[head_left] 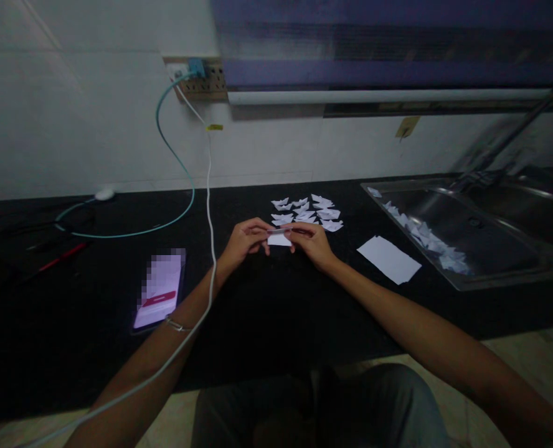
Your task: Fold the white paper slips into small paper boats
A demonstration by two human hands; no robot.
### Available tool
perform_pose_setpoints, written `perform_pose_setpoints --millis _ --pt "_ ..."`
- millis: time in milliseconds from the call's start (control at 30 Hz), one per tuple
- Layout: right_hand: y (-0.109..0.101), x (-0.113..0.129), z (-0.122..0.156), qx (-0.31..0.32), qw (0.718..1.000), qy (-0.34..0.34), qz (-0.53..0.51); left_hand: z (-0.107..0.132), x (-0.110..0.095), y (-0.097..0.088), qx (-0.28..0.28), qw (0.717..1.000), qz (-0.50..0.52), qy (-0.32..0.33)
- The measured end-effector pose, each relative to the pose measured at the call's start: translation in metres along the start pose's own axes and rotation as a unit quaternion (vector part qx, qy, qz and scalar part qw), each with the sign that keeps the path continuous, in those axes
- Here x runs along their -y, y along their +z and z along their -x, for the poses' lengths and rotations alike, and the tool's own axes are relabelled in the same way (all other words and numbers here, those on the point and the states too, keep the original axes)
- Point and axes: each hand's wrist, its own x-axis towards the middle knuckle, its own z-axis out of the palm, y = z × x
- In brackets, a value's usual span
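A small folded sheet of white paper (279, 239) is stretched between my two hands, just above the black counter. My left hand (248, 241) pinches its left end, and my right hand (311, 241) grips the right end. Directly behind the hands, several folded paper boats (322, 202) sit in rows. To the right of my right hand lies a small stack of white paper sheets (389, 258), flat on the counter. The fingertips partly cover the folded paper's ends.
A steel sink (501, 249) is at the right, with more folded paper pieces (426, 236) along its left side. At left are a lit phone (159, 292), a teal cable (171, 221) and a red pen-like object (64, 256). A white cable (210, 211) crosses before my left forearm.
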Motion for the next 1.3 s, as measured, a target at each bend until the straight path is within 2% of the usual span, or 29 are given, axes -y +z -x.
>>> perform_pose_setpoints --millis 167,333,433,567,733,833,1000,1300 --pt "0.0 0.004 0.002 0.016 0.999 -0.03 0.018 -0.001 -0.001 -0.002 0.005 1.0 0.018 0.005" --pt "0.001 0.005 0.002 0.007 0.998 -0.054 0.024 0.0 -0.003 0.0 0.048 0.995 0.081 -0.044" --pt "0.0 0.003 0.001 0.006 0.998 -0.063 0.029 -0.001 -0.003 0.003 0.082 0.994 0.029 -0.073" --pt "0.0 0.002 0.0 -0.003 0.998 -0.052 0.023 0.0 -0.004 0.005 0.126 0.989 -0.051 -0.057" --pt "0.0 0.002 -0.002 0.008 0.999 0.03 -0.032 0.004 -0.004 0.005 0.121 0.988 -0.1 -0.009" --pt "0.001 0.002 -0.004 0.013 0.997 0.057 -0.04 0.004 0.0 0.007 0.111 0.987 -0.12 0.001" --pt "0.002 0.001 -0.004 0.053 0.996 0.055 0.037 0.003 0.006 0.009 0.104 0.984 -0.142 0.008" --pt "-0.002 -0.001 -0.002 0.075 0.995 0.036 0.047 0.006 0.004 0.009 0.112 0.984 -0.137 0.009"
